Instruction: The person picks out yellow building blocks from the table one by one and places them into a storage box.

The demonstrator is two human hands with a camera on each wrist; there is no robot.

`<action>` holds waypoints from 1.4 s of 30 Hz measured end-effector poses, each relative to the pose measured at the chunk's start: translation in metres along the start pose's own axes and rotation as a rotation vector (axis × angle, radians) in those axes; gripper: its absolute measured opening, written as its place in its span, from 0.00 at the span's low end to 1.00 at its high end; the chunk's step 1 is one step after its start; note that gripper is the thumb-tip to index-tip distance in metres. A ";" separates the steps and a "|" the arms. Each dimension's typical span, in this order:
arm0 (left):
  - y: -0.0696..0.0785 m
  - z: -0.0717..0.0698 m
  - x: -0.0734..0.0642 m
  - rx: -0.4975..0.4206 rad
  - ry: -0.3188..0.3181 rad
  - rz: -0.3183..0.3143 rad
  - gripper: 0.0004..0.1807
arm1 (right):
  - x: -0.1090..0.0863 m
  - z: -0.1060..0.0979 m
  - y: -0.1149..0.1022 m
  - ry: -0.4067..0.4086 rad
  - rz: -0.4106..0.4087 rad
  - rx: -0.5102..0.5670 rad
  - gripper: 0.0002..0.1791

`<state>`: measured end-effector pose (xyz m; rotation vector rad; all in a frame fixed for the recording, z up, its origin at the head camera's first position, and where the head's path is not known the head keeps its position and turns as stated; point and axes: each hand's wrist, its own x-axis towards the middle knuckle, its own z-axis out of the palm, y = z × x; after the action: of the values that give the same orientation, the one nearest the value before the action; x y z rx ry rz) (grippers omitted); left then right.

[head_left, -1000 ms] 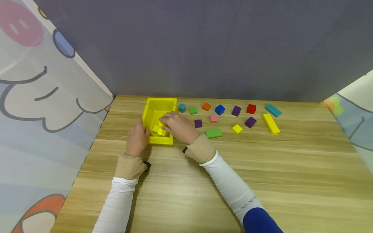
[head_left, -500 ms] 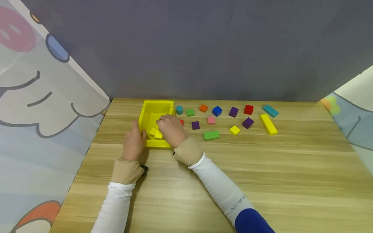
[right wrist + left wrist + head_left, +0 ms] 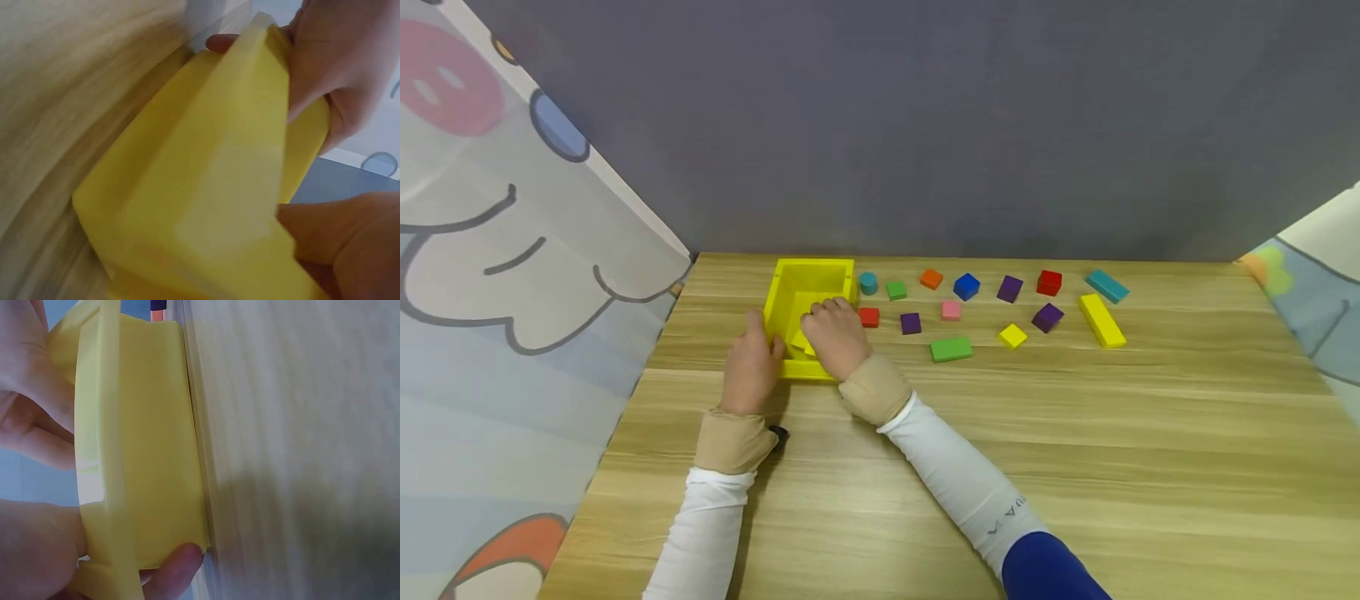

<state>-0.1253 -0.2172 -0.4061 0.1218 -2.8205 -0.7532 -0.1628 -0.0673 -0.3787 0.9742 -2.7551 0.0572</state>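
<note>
A yellow box stands at the table's left; in the left wrist view its yellow wall fills the middle. My left hand grips its left side, thumb at the rim and fingers along the outer wall. My right hand reaches over the right rim into the box, fingers bent downward. Its fingertips are hidden in the head view, so whether they pinch something cannot be made out. Beside them, inside the box, yellow blocks show partly. A red block lies just outside the box, near the right hand.
Right of the box several blocks lie scattered, among them a teal cylinder, a green block, a blue cube and a long yellow block. A grey panel rises behind the wooden table.
My right hand has shifted a little left and nearer inside the box, covering more of the yellow blocks. The red block beside the box has come into view. The left hand keeps its grip.
</note>
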 end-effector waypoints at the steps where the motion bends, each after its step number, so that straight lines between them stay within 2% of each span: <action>1: 0.000 0.001 0.000 -0.001 0.003 0.002 0.13 | 0.000 0.001 0.000 -0.010 0.006 -0.003 0.08; 11: 0.006 0.003 0.003 -0.006 0.024 0.037 0.13 | 0.005 0.002 0.001 -0.039 0.034 -0.031 0.08; 18: 0.006 0.003 0.003 -0.014 0.029 0.035 0.13 | 0.010 0.000 0.002 -0.122 0.061 -0.046 0.11; 22: 0.007 0.003 0.003 -0.017 0.024 0.037 0.12 | 0.012 0.000 0.003 -0.139 0.073 -0.055 0.13; 27: 0.009 0.001 0.003 -0.011 0.002 0.030 0.12 | 0.012 0.002 0.003 -0.125 0.069 -0.059 0.17; 33: 0.007 0.002 0.003 -0.006 -0.020 0.008 0.13 | 0.010 0.005 0.003 -0.115 0.062 -0.047 0.15; 38: 0.004 0.002 0.002 0.009 -0.034 -0.014 0.14 | 0.008 0.008 0.003 -0.037 0.035 -0.005 0.11; 42: 0.000 0.000 0.002 0.009 -0.041 -0.020 0.14 | 0.004 0.009 0.002 0.035 -0.008 0.043 0.11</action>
<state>-0.1277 -0.2176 -0.4059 0.1375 -2.8657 -0.7565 -0.1693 -0.0690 -0.3865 0.9851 -2.7291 0.1306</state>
